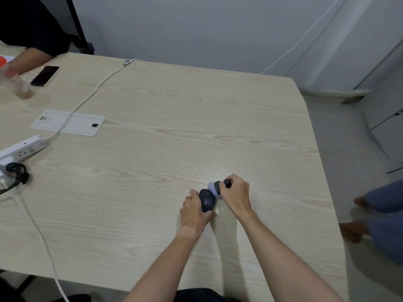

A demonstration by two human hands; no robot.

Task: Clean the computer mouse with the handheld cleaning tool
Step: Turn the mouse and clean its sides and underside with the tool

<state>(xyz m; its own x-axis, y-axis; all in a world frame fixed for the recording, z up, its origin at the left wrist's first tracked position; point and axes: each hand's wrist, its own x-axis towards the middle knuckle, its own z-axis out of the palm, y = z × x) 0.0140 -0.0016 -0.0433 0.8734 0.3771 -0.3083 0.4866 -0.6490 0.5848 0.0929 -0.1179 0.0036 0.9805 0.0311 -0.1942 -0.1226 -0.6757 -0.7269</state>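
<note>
Both hands (218,199) hide much of mouse (206,200) (tool (216,187) too).

no legible text, labels or brands, power strip (23,148) markings too blurred

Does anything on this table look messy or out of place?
Little stands out. A small pale scrap lies on the table beside the mouse; too blurred to identify. Cables trail loosely by the power strip.

Left hand (193,211) steadies mouse (206,200); right hand (236,194) presses cleaning tool (214,188) against it.
</note>
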